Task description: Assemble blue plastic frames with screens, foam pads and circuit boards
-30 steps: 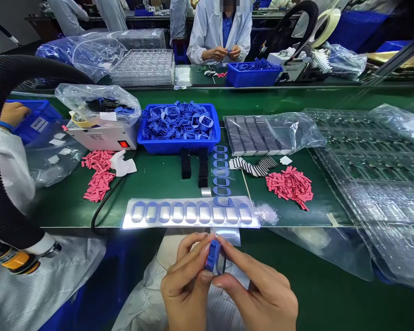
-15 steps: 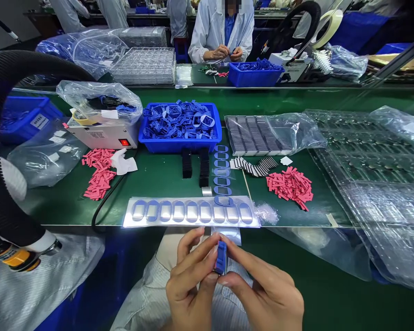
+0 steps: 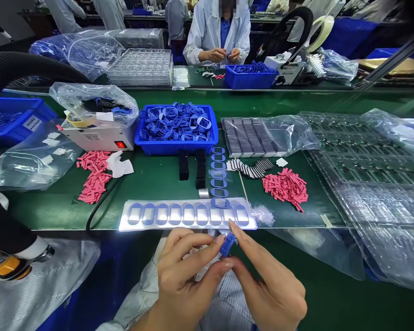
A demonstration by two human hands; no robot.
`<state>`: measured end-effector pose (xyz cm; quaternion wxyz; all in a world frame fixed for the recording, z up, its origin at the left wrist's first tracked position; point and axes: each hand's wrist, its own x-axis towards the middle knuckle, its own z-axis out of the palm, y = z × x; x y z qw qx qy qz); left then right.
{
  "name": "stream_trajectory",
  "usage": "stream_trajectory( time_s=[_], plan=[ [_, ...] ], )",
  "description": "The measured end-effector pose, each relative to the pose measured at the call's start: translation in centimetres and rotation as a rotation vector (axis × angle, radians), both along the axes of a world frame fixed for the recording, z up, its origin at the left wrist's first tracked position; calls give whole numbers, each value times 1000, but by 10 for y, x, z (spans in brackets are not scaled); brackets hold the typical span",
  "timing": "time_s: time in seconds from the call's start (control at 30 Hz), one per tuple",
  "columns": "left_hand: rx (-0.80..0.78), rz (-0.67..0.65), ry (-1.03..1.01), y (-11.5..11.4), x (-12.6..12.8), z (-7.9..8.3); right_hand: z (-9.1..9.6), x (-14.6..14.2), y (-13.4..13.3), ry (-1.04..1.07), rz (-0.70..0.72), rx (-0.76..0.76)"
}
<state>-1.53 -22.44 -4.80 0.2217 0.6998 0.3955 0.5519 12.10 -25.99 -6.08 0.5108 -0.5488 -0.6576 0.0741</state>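
While close handwork is going on, a blue plastic part [image 3: 227, 244] is being pinched.
Left hand [image 3: 188, 282] and right hand [image 3: 272, 294] are gripping it narrowly; steadiness seems needed next.

Two hands [image 3: 189, 280] [image 3: 272, 294], nine blue oval rings [image 3: 169, 214], two pink heaps [image 3: 94, 175] [image 3: 285, 188].

Small smooth blue plastic part [image 3: 227, 244], glossy blue plastic bin [image 3: 174, 148], crinkled clear polythene bag [image 3: 283, 133], matt green surface [image 3: 152, 181]
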Motion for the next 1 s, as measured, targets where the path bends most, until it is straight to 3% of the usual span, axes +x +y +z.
stream_trajectory(
  time_s=[0.17, 0.4, 0.5, 0.73, 1.0],
  plan=[
    [-10, -91, 91, 4, -8, 7, 0, 4, 4, -48, 53, 57],
    [-4, -167, 57, 3, -10, -1, 9, 24, 18, 325, 334, -280],
    [44, -200, 83, 4, -11, -2, 12, 28, 19, 385, 393, -323],
    [-50, -170, 178, 8, -14, -2, 10, 25, 18, 242, 322, -234],
    [-67, -255, 44, 8, -12, -11, 13, 26, 15, 26, 359, -203]
  ],
)
